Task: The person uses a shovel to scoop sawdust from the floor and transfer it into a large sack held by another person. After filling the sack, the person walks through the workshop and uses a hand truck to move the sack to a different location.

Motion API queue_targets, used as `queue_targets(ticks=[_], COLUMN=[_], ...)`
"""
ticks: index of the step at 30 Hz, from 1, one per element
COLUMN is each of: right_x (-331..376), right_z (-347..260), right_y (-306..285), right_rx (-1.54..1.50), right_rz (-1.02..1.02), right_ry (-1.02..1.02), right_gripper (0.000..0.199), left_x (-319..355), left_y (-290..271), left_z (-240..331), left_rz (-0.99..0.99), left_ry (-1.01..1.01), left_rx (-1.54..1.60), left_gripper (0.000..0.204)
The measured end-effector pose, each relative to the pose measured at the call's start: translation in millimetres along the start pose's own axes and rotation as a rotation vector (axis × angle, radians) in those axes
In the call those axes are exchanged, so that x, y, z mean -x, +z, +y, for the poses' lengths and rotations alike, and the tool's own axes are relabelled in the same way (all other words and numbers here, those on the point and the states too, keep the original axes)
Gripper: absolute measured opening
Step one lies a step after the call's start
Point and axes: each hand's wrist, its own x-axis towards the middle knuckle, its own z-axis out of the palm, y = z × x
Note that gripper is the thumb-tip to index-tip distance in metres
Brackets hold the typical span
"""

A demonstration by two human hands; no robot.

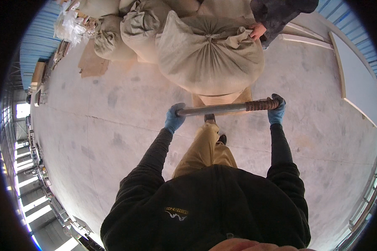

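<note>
left hand and right hand each clamped on opposite handle bar ends.

Beyond my load, more tied sacks are piling up at eleven o'clock, with flattened cardboard lying beside them. A co-worker's hand is resting at one o'clock. Pale boards are lying on the concrete floor at two o'clock.
</note>
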Motion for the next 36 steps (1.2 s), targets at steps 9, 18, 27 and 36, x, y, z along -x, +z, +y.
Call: queue_targets(ticks=[9, 18, 27, 36], right_x=[0.6, 1.4, 4.1, 4.9], right_z=[2.9, 10.5, 16.8, 31.4], right_y=[2.8, 5.4, 6.6, 6.7], right_rx=[-0.161, -0.1, -0.199, -0.276], right_rz=[-0.02, 0.04, 0.028, 0.045], right_ry=[0.118, 0.039, 0.122, -0.042], right_gripper=[0.033, 0.037, 0.037, 0.033], left_x=[-0.3, -7.2, 4.8, 3.2], left_y=[0.2, -11.3, 11.5, 3.2], left_z=[9.6, -3.0, 12.7, 9.9], left_rz=[0.024, 0.036, 0.04, 0.065], left_ry=[0.057, 0.012, 0.004, 0.023], left_rx=[-0.023, 0.046, 0.039, 0.007], left_gripper=[0.021, 0.024, 0.025, 0.021])
